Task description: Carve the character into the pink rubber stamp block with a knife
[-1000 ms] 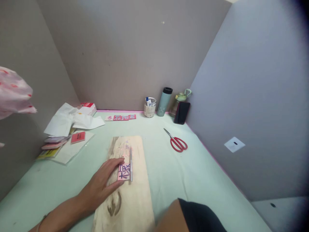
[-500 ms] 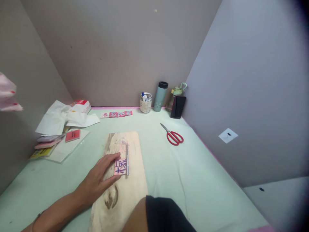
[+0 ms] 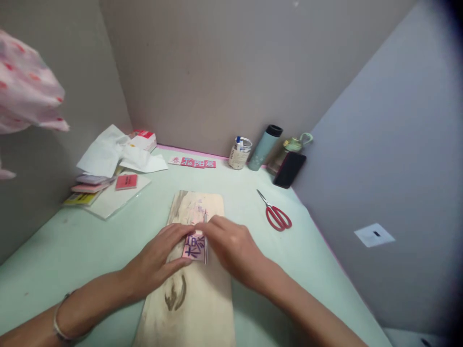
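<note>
A pale wooden board [image 3: 195,299] lies lengthwise on the green table. On it sits a small pink paper [image 3: 194,248] with purple characters. My left hand [image 3: 159,260] lies flat with its fingers spread, pressing the paper's left edge. A thin metal craft knife [image 3: 205,241] lies along the paper's right edge. My right hand [image 3: 231,246] reaches in from the right, its fingers resting on the knife and the paper's top; whether it grips the knife is unclear.
Red scissors [image 3: 277,214] lie right of the board. A jar [image 3: 239,153], a flask [image 3: 265,141], a bottle and a black phone [image 3: 289,169] stand at the back wall. A strip of red paper cuttings [image 3: 193,162] lies there. Papers and pads [image 3: 108,178] are stacked left.
My right hand has come into view and now rests on the knife and paper. The left hand stays pressed on the paper. The camera has shifted.
</note>
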Demonstrator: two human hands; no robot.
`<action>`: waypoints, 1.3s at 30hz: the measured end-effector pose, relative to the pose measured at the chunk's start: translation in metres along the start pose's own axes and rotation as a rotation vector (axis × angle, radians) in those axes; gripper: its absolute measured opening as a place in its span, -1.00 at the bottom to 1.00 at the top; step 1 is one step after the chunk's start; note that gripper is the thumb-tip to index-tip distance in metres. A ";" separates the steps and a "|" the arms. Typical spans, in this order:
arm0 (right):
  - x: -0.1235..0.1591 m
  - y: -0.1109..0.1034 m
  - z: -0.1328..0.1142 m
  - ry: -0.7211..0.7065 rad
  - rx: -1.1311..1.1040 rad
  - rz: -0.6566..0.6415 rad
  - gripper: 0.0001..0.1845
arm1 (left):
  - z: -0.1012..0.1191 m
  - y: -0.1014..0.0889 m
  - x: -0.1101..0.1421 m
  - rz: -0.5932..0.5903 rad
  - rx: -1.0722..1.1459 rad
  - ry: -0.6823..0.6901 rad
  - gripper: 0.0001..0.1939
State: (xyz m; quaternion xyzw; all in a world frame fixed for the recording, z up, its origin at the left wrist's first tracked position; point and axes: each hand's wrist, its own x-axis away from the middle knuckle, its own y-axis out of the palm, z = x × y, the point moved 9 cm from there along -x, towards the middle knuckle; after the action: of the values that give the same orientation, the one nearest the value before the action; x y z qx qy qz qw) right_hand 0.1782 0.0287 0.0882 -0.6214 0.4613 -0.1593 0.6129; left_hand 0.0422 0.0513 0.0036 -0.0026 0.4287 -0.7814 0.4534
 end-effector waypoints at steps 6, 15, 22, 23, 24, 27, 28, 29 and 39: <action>-0.007 0.035 0.020 -0.112 0.174 -0.065 -0.66 | 0.012 0.000 -0.006 -0.068 0.042 0.073 -0.48; 0.013 0.014 0.009 -0.330 0.151 0.157 -0.78 | 0.009 0.005 -0.005 -0.096 0.130 0.087 -0.48; 0.042 0.001 0.040 0.372 -0.685 0.267 -0.93 | 0.010 0.003 -0.006 -0.134 0.124 0.076 -0.46; 0.046 0.008 0.041 0.437 -0.798 0.252 -0.92 | 0.011 0.002 -0.006 -0.129 0.127 0.078 -0.44; 0.049 0.018 0.041 0.496 -0.903 0.218 -0.90 | 0.012 0.001 -0.006 -0.125 0.130 0.079 -0.43; 0.052 0.039 0.041 0.578 -1.140 0.189 -0.81 | 0.013 0.000 -0.006 -0.109 0.135 0.050 -0.38; 0.052 0.043 0.041 0.587 -1.185 0.200 -0.79 | 0.013 0.000 -0.006 -0.092 0.136 0.025 -0.36; 0.052 0.045 0.041 0.595 -1.209 0.216 -0.79 | 0.014 0.000 -0.006 -0.073 0.133 -0.002 -0.32; 0.050 0.038 0.024 0.480 -0.973 0.245 -0.90 | 0.024 0.002 -0.009 0.064 -0.035 -0.049 -0.40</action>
State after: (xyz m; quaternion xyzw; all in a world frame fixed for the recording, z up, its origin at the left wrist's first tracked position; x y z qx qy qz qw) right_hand 0.2085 0.0114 0.0308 -0.7210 0.6772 0.0076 0.1470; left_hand 0.0584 0.0413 0.0206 -0.0159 0.4307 -0.7586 0.4886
